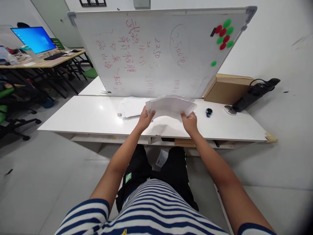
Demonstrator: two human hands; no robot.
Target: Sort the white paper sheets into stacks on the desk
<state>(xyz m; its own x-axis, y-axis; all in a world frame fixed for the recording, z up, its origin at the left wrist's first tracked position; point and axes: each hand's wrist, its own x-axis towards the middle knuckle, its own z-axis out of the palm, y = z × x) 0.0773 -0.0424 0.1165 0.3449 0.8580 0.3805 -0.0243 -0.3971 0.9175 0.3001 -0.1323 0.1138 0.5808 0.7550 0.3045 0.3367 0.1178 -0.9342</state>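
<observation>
Between my two hands a few white paper sheets (168, 107) are held up just over the white desk, bowed upward in the middle. My left hand (146, 118) grips their left end, with the thumb on the near face. At the right end my right hand (189, 121) pinches them the same way; the fingers behind the paper are hidden. More white paper (133, 107) lies flat on the desk, left of and partly behind my left hand. A small silvery object (119, 115) sits by that paper's left edge, too small to name.
A whiteboard (146, 49) with red writing and round magnets stands along the back of the desk (80, 114). To the right are a dark watch (208, 112), a computer mouse (230, 110), a black bottle (254, 94) and a cardboard box (227, 89). Under the desktop runs an open shelf (114, 139).
</observation>
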